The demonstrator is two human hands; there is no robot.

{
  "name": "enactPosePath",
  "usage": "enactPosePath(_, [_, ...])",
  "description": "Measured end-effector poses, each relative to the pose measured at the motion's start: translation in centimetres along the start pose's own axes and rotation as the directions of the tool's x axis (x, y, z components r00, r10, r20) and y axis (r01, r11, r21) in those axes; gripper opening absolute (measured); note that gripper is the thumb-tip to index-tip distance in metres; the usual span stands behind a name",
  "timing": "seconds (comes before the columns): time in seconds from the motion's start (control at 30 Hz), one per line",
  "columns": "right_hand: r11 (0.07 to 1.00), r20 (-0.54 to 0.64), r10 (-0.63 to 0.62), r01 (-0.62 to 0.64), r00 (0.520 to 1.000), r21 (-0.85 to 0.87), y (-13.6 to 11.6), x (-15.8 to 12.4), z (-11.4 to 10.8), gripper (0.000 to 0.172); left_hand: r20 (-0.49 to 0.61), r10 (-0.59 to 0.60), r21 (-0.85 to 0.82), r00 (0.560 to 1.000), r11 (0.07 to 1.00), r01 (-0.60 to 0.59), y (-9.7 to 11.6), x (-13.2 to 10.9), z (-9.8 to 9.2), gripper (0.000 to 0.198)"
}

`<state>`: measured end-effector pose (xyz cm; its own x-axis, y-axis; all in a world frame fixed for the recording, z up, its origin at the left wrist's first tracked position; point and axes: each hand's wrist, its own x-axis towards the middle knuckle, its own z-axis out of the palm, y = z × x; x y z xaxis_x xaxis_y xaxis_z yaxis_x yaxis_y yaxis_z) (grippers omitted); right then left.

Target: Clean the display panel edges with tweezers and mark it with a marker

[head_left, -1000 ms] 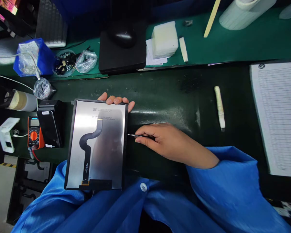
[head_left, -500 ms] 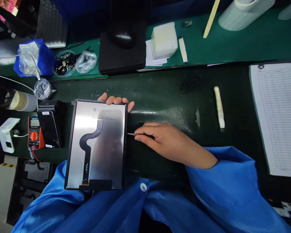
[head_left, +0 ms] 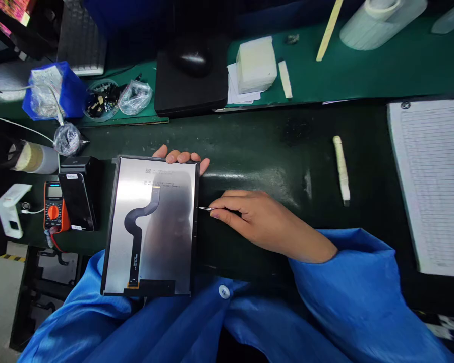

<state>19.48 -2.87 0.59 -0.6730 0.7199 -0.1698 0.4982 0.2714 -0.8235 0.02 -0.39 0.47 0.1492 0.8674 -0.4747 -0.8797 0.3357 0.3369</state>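
Silvery panel (head_left: 170, 232) lies gripped by the curled left hand (head_left: 183, 157), beside the right hand (head_left: 251, 217) pinching a tool (head_left: 205, 208).

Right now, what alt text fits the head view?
A person's left hand holds a display panel, silver back up, fingers past its far edge; the right hand pinches a thin metal tool, its tip at the panel's right edge. On the dark green bench, an orange multimeter lies to the left and lined paper to the right.
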Motion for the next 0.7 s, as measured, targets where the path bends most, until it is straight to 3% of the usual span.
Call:
enactPosePath(0.2, [0.989, 0.042, 0.12, -0.124, 0.992, 0.078, -0.35, -0.05, -0.04, 0.017, 0.025, 0.045, 0.021, 0.999, 0.999, -0.046, -0.27, -0.31, 0.0, 0.036])
enactPosePath(0.47, [1.0, 0.004, 0.008, -0.008, 1.0, -0.005, -0.06, -0.07, 0.0, 0.021, 0.009, 0.057, 0.056, 0.998, 0.997, -0.057, -0.23, -0.06, -0.09, 0.044])
enactPosePath(0.57, [0.999, 0.048, 0.037, -0.038, 0.998, 0.016, -0.24, -0.04, -0.1, 0.025, -0.01, 0.062, 0.081, 0.998, 0.995, -0.061, -0.15, 0.11, -0.14, 0.044])
enactPosePath(0.7, [0.989, 0.052, 0.115, -0.119, 0.992, 0.082, -0.34, -0.08, -0.05, 0.017, -0.037, 0.083, 0.106, 0.996, 0.991, -0.079, -0.24, -0.13, 0.19, 0.043])
